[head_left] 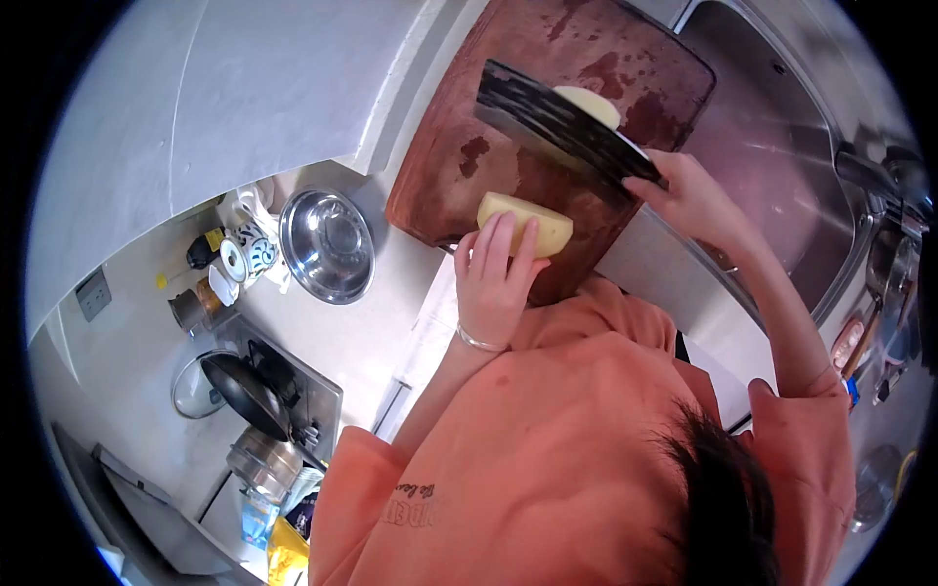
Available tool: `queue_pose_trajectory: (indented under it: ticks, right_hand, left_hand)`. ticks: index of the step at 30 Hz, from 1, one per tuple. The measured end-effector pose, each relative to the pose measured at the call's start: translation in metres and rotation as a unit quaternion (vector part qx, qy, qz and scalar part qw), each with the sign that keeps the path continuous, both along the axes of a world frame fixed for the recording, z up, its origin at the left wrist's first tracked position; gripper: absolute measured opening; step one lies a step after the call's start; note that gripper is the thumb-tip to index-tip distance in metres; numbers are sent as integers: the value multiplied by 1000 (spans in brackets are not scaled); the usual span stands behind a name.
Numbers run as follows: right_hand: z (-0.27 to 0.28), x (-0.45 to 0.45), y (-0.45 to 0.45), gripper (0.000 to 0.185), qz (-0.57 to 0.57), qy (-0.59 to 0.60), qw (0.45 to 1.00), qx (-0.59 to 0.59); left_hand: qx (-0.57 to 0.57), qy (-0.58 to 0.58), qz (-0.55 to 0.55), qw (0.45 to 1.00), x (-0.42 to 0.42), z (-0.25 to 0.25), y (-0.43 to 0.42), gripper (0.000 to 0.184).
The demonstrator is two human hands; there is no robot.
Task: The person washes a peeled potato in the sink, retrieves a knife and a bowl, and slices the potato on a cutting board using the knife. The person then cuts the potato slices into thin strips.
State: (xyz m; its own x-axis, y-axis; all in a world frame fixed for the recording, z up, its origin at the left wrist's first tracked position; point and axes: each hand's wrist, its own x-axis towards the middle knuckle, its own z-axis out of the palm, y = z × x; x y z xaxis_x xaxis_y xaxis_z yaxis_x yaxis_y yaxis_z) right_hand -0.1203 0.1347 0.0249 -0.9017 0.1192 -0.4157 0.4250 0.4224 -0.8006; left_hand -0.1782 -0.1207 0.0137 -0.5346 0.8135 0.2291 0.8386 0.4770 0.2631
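Observation:
My left hand (493,278) lies over a peeled potato piece (552,230), fingers curved on its top, holding it on the brown cutting board (440,186). My right hand (689,195) grips the handle end of a cleaver-like kitchen knife (557,117) with a dark, mottled wide blade. The knife is held tilted over the board, apart from the piece under my left hand. Another pale potato piece (591,103) shows just beyond the blade, partly hidden by it; whether the two touch, I cannot tell. Wet patches mark the board.
A steel sink (782,127) lies to the right of the board. On the left counter stand a metal bowl (327,244), a patterned white container (252,249), a dark pan (244,391) on the stove and a steel pot (264,461). Utensils crowd the far right.

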Motion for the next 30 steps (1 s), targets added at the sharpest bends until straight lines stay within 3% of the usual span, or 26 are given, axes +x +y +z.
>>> queue_pose_trajectory:
  ticks: [1, 2, 3, 5, 6, 8, 11, 13, 15, 16, 18, 23, 30]
  right_hand:
    - [2, -4, 1, 18, -12, -9, 999, -37]
    - [13, -4, 9, 17, -45, -145, 982, -114]
    - [6, -1, 8, 17, -44, -145, 982, -113]
    - [-14, 5, 10, 17, 14, 68, 998, -6]
    - [-9, 6, 7, 17, 15, 70, 997, -4]
    - [7, 13, -9, 24, 56, 142, 958, 244]
    - [35, 15, -27, 38, 75, 149, 923, 348]
    - [32, 19, -30, 41, 87, 167, 908, 375]
    - [26, 22, -34, 45, 98, 184, 891, 404]
    - [24, 22, -36, 47, 93, 193, 882, 420]
    - [21, 25, -38, 50, 84, 204, 870, 440]
    - [11, 32, -39, 50, 83, 193, 872, 442]
    - [7, 39, -42, 49, 84, 126, 898, 413]
  left_hand:
    - [0, 1, 1, 1000, 0, 0, 0, 43]
    - [-1, -2, -1, 1000, 0, 0, 0, 45]
    - [-2, -4, -2, 1000, 0, 0, 0, 47]
    - [14, -33, 8, 999, -2, 8, 2, 45]
    - [29, -63, 17, 997, -4, 15, 3, 43]
    - [86, -41, 25, 995, -9, 35, 2, 38]
    - [181, 28, 43, 982, -32, 77, 10, 27]
    - [135, 27, 4, 990, -58, 101, 26, 26]
    - [23, -51, -76, 996, -81, 109, 49, 24]
    - [24, -48, -77, 996, -90, 101, 58, 24]
    - [-49, -151, -179, 971, -106, 79, 75, 28]
    - [-126, -129, -296, 938, -123, 32, 89, 28]
    - [-237, -91, -406, 878, -115, 39, 117, 18]
